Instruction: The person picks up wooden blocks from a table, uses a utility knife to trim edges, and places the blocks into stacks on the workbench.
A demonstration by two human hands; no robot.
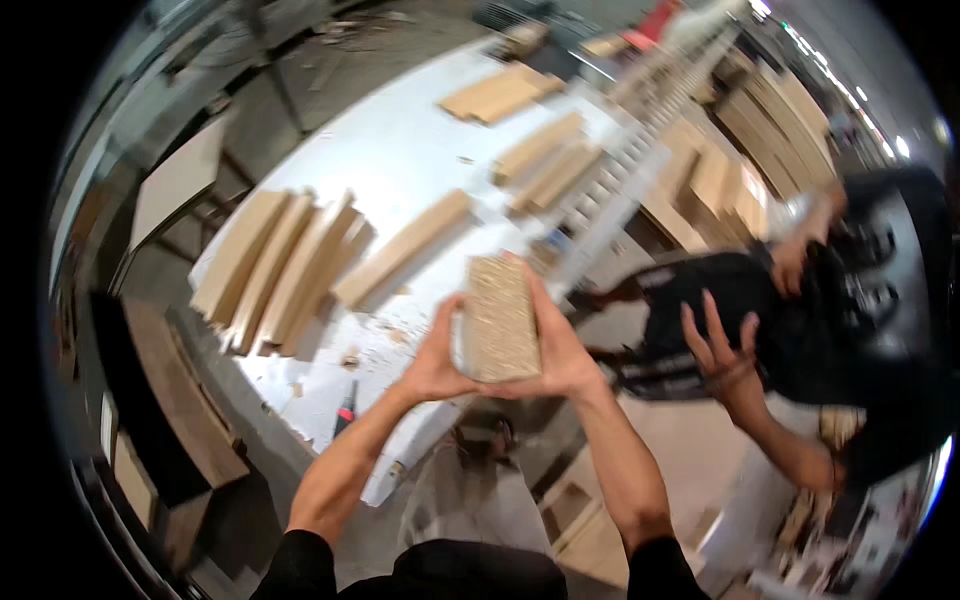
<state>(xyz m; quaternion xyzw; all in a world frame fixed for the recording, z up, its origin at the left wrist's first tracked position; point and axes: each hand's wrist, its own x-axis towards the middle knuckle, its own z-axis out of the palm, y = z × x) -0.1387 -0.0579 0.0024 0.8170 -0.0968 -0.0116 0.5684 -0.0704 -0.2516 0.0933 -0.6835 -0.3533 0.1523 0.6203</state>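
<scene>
A tan, rough-grained wooden block (503,318) is held up in front of me, over the near edge of the white table (400,150). My left hand (440,358) grips its left side, and the fingers and palm of my right hand (560,350) press against the right side and bottom edge. Just beyond the block, a long wood piece (405,248) lies slanted on the tabletop. Several curved wood pieces (290,270) rest side by side at the table's left. A red and black hand tool (346,412) lies by the near edge.
Close on my right, a person in dark clothing (800,320) has one hand raised, fingers spread (722,350). More wood pieces (500,92) lie toward the far end. A pale slotted rail (620,170) runs along the table's right. Dark boards (165,370) stand at left.
</scene>
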